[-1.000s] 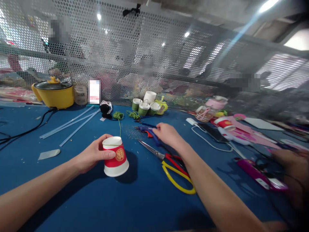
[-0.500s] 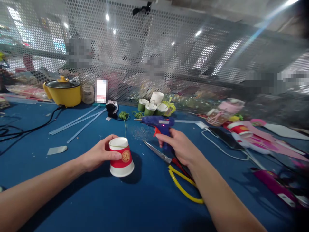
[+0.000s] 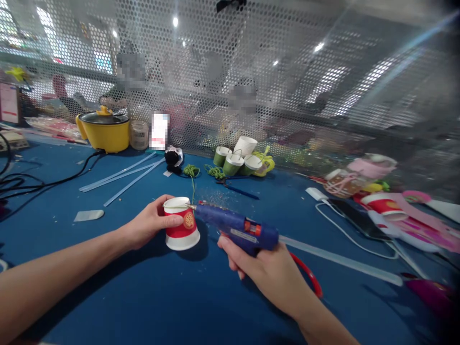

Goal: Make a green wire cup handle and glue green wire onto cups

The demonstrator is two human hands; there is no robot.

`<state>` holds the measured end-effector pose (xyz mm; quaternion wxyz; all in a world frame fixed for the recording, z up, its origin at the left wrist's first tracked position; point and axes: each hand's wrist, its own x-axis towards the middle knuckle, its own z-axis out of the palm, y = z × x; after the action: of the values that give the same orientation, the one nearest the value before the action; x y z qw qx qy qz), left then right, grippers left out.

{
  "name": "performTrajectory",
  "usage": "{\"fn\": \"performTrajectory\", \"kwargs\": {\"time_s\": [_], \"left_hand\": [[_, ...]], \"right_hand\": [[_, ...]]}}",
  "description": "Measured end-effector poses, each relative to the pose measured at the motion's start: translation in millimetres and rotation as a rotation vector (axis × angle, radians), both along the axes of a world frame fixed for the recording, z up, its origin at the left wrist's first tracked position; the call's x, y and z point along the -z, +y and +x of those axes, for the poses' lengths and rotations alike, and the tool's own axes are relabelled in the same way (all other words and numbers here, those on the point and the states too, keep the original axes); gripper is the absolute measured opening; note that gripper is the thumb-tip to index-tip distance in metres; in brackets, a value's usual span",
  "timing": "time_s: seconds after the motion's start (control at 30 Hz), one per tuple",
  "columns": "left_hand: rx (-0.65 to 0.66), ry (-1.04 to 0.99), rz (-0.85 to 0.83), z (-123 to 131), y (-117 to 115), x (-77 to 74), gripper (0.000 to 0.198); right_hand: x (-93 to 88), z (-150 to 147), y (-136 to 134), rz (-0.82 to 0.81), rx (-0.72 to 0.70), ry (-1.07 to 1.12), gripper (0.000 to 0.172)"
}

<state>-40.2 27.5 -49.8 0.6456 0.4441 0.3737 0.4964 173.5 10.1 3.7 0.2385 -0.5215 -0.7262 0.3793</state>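
My left hand (image 3: pixel 149 223) grips an upside-down paper cup (image 3: pixel 182 238), white with a red band and a gold emblem. Green yarn circles the cup's narrow upper end and runs back to a small tangle of green yarn (image 3: pixel 191 170). In my right hand (image 3: pixel 275 273) is a blue glue gun (image 3: pixel 230 224), its fingers wrapped round the handle. The nozzle meets or nearly touches the yarn at the cup's upper right side. A long clear glue stick (image 3: pixel 341 258) sticks out of the gun's rear. Below it shows a red scissors handle (image 3: pixel 312 278); the blades are hidden.
Several green-wrapped cups (image 3: pixel 233 163) stand at the back by the perforated metal screen (image 3: pixel 201 96). To the left are a yellow electric pot (image 3: pixel 108 135), a jar (image 3: pixel 139 135) and loose glue sticks (image 3: pixel 120 177). A phone (image 3: pixel 359 218) with a white cable lies to the right.
My right hand has brought the glue gun nearer and turned its nozzle to the cup's upper edge. The view has shifted slightly; my left hand keeps its grip on the cup.
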Motion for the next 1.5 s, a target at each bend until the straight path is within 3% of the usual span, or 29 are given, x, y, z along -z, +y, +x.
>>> {"fn": "performTrajectory", "kwargs": {"time_s": [0.37,1.5], "left_hand": [[0.000,0.042,0.009,0,-1,1.5,0.044],[-0.005,0.051,0.016,0,1,3.0,0.044]], "right_hand": [[12.4,-1,-1,0.047,0.050,0.003,0.028],[6.1,-4,-4,0.073,0.128,-0.051,0.023]]}}
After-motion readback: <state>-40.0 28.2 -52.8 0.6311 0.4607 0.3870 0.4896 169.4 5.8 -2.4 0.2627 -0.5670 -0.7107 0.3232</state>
